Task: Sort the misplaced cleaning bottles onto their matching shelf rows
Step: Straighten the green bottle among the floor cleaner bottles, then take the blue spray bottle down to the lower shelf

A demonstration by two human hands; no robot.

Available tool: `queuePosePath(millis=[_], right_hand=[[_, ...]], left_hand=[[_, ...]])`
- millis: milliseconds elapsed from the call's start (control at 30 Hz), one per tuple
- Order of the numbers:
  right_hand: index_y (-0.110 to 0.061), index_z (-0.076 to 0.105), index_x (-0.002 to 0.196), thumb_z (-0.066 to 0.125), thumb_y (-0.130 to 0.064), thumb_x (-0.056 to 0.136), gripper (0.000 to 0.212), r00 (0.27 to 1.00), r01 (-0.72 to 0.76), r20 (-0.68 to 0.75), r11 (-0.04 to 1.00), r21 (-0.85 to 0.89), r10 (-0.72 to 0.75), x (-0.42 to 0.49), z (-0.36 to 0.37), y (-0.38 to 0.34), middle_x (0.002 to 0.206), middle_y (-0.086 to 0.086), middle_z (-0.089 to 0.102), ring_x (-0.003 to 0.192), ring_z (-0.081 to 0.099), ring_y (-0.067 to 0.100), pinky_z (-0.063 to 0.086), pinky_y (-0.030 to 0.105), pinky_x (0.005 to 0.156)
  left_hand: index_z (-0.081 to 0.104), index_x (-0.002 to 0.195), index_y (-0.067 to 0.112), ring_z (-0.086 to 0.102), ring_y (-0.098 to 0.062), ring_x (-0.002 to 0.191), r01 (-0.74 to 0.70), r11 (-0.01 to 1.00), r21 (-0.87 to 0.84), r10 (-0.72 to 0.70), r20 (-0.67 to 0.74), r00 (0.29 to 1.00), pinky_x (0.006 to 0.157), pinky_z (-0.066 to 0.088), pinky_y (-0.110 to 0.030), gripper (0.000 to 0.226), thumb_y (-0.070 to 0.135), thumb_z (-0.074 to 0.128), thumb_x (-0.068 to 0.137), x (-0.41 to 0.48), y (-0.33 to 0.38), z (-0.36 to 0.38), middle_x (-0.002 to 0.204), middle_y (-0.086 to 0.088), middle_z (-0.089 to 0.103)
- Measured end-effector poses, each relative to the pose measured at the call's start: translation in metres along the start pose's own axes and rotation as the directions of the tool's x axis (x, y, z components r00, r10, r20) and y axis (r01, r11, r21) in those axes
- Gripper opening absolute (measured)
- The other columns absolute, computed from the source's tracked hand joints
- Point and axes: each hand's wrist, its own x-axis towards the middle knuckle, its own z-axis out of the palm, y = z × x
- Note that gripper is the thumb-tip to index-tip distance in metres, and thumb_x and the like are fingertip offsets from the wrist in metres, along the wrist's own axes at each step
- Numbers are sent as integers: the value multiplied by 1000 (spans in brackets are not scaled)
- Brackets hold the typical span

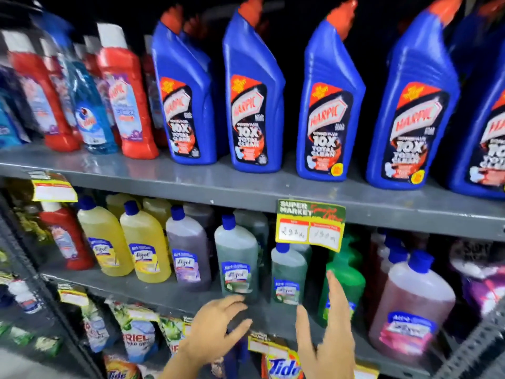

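Observation:
Blue Harpic bottles [252, 97] with red caps line the upper shelf; red Harpic bottles [128, 94] and a light-blue bottle [91, 116] stand at its left. On the middle shelf stand a red bottle [67, 239], yellow Lizol bottles [144, 247], a purple one [188, 253], two green ones [237, 258], a bright green bottle [345, 274] and a pink one [412, 302]. My left hand [218, 326] is open, fingers spread just below the left green Lizol bottle. My right hand [330, 329] is open, held upright between the second green Lizol [288, 274] and the bright green bottle.
A grey metal shelf edge [218, 187] carries a supermarket price tag [310, 224]. The bottom shelf holds Ariel pouches [136, 335] and Tide packs [284, 365]. A dark upright post [35, 269] stands at the left, with more goods beyond it.

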Motion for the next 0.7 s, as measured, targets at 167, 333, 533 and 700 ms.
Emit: queuePosePath(millis=[167, 333, 533, 700], right_hand=[[-20, 35, 152, 51, -28, 97, 58, 940, 340, -101, 921, 191, -326, 58, 38, -72, 154, 1, 43, 141, 44, 18, 37, 23, 110], [0, 42, 143, 51, -15, 98, 48, 837, 547, -124, 818, 178, -533, 93, 106, -133, 150, 14, 47, 142, 42, 31, 37, 39, 112], [4, 48, 140, 51, -14, 97, 47, 846, 530, -164, 833, 160, -507, 106, 208, -207, 149, 15, 47, 144, 38, 24, 34, 36, 115], [2, 52, 138, 54, -13, 95, 46, 861, 488, -215, 866, 103, -460, 105, 292, -250, 149, 9, 48, 143, 41, 21, 34, 32, 115]], left_hand=[[76, 95, 19, 68, -11, 98, 2, 1000, -17, -5, -186, 983, 83, 52, -25, 32, 43, 56, 90, -2, -28, -98, 113, 6, 71], [74, 94, 14, 64, -12, 99, -38, 994, 105, 73, -357, 931, 86, 43, -18, 35, 43, 55, 90, -2, -88, -188, 112, -1, 70], [72, 95, 13, 63, -13, 106, -142, 973, 182, 205, -390, 898, 87, 49, -28, 32, 39, 55, 91, -4, -174, -263, 119, -3, 68], [71, 101, 12, 63, -16, 107, -196, 958, 208, 260, -347, 901, 88, 49, -30, 31, 35, 52, 93, -20, -243, -311, 122, -4, 67]])
